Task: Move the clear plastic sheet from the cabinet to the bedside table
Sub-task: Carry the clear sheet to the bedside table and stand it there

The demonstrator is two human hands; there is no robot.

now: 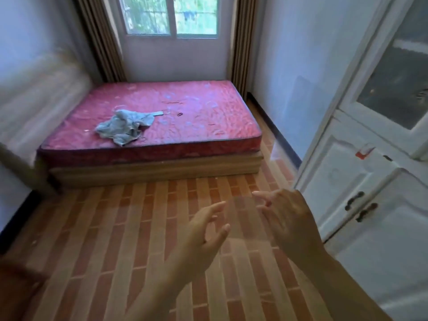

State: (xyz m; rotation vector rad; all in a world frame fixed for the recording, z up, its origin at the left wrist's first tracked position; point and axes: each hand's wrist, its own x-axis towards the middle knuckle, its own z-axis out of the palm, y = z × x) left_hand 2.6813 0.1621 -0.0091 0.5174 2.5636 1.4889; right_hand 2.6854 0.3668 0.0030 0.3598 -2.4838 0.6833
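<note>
Nearest: both forearms come up from the bottom edge of the view, hands held out over the brick-pattern floor (pixel 129 228). Between them hangs the clear plastic sheet (pixel 243 223), faint, showing only as a pale haze w/ a curved top edge and a lower edge just under the left thumb. It is off the cabinet (pixel 361 181) already and in the air, no surface under it.

Right hand (pixel 289 218): grip is a pinch on the sheet's right upper edge, thumb and forefinger closed on it. Left hand (pixel 208 230): fingers spread and curled, open at the sheet's left edge; can't tell if it touches. So the sheet lies left of the right grip, its span running across btw. the hands, roughly face-on to the camera.

Farther: white cabinet along the right, close beside the right hand. Beyond, a bed w/ a red mattress (pixel 162 117) and a crumpled blue cloth (pixel 125 127) on it.

No bedside table in clear view; the blurred brown shape (pixel 27 172) at the bed's near left corner may be it. If so, the carry prob. goes forward-left.
</note>
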